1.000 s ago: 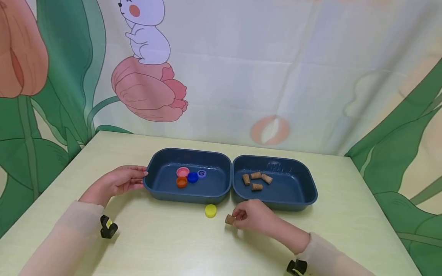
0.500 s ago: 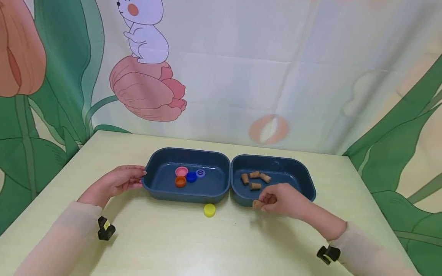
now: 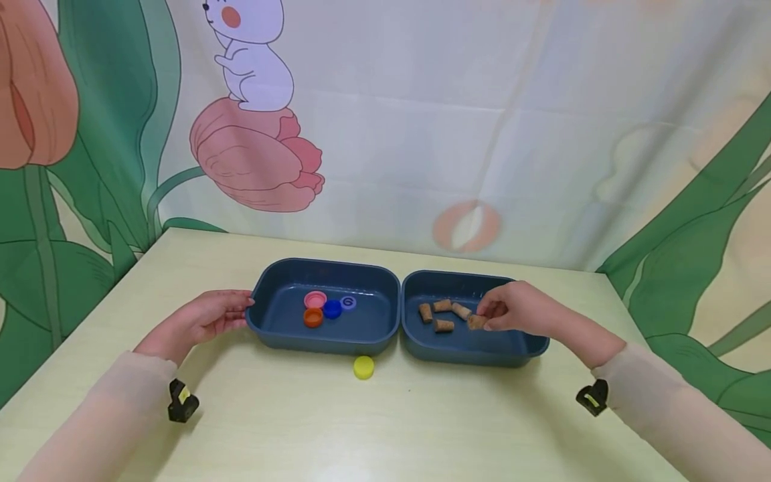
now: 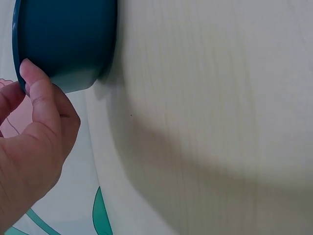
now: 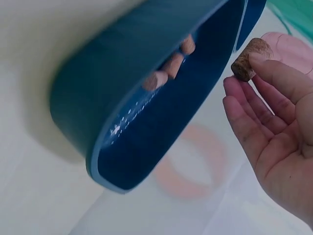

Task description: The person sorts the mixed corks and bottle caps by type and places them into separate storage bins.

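Observation:
Between thumb and fingertips, my right hand (image 3: pixel 521 308) pinches a tapered cork (image 3: pixel 477 322) over the right blue tray (image 3: pixel 476 358). In the right wrist view the cork (image 5: pixel 252 58) is held above the rim level, apart from the tray. Several other corks (image 3: pixel 444 326) lie on that tray's floor. At the far left end, my left hand (image 3: pixel 211 318) grips the rim of the left blue tray (image 3: pixel 325 345); in the left wrist view thumb and finger pinch the rim (image 4: pixel 17 58). Inside this tray sit a pink cap (image 3: pixel 316 300), an orange cap (image 3: pixel 313 317), a blue cap (image 3: pixel 332 308) and a lilac cap (image 3: pixel 348 303).
A yellow cap (image 3: pixel 364 367) lies on the pale wooden table (image 3: pixel 301 422), just in front of the left tray. The two trays stand side by side. Behind the table hangs a printed curtain (image 3: pixel 385 134).
My right hand has carried the cork from the table in front, up and right, to over the right tray. My left hand stays on the left tray's rim.

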A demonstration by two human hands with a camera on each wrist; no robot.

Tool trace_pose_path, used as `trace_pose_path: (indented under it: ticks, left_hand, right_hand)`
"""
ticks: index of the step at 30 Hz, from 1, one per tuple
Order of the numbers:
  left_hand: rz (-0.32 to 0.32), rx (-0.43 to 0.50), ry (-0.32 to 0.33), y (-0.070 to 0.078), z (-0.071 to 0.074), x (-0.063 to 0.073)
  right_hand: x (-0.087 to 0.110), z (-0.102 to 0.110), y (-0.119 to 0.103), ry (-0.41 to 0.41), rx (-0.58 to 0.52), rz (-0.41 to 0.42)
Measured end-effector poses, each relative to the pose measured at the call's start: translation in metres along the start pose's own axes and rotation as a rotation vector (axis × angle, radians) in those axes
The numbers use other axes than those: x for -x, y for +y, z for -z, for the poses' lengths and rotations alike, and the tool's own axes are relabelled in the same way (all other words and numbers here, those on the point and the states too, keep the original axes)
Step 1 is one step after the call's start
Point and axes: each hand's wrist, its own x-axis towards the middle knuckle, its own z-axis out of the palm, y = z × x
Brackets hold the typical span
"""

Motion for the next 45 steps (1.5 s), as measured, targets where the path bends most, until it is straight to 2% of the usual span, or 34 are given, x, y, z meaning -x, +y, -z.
trace_pose_path:
  ticks: [8,22,29,39,45]
  left_hand:
    - [-0.002,0.012,-0.027,-0.001,0.003,-0.001]
    - [0.024,-0.035,-0.006,0.001,0.002,-0.003]
    - [0.030,-0.023,-0.006,0.002,0.002,-0.002]
    - [0.029,-0.023,-0.001,0.001,0.000,0.000]
    - [0.033,-0.008,-0.002,0.001,0.000,0.000]
  right_hand:
    - [-0.022,0.004,0.015,-0.052,0.054,0.028]
    - [-0.055,-0.020,0.042,-0.128,0.128,0.062]
    - [-0.061,-0.024,0.039,-0.145,0.157,0.069]
    - [-0.065,-0.033,0.040,-0.168,0.176,-0.003]
    - [-0.067,-0.035,0.042,-0.170,0.174,0.011]
